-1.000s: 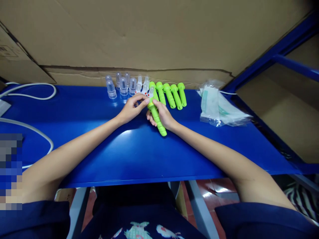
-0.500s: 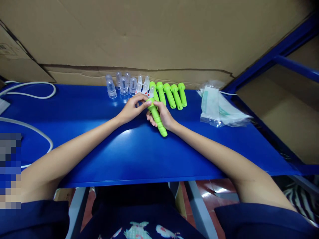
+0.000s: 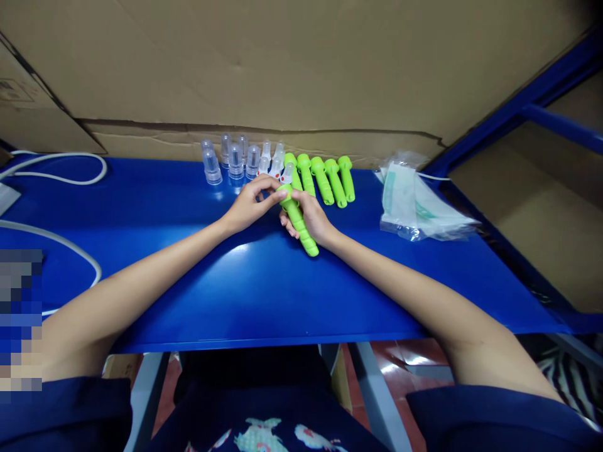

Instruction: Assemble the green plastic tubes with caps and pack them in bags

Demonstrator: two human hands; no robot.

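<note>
Both hands are on one lime-green ribbed handle (image 3: 304, 230), tilted over the table with its wide end away from me. My left hand (image 3: 257, 199) pinches the wide end between thumb and fingers. Around the upper shaft wraps my right hand (image 3: 311, 218), its thumb near the wide end and its fingers partly hidden underneath. Just beyond stand several small clear-tipped white pieces (image 3: 279, 154) with red spots. To their left are several clear plastic domed caps (image 3: 211, 168). Several more green handles (image 3: 322, 182) lie in a row to the right.
The blue table (image 3: 188, 314) backs onto a cardboard wall (image 3: 264, 63). At the right lie clear plastic bags (image 3: 414, 204) with white and green print. White cables (image 3: 70, 182) loop along the left side. A blue metal frame (image 3: 565, 125) rises at the right edge.
The lower end of the held green handle has swung slightly to the right. Both hands keep their grip, and the other pieces stay in place.
</note>
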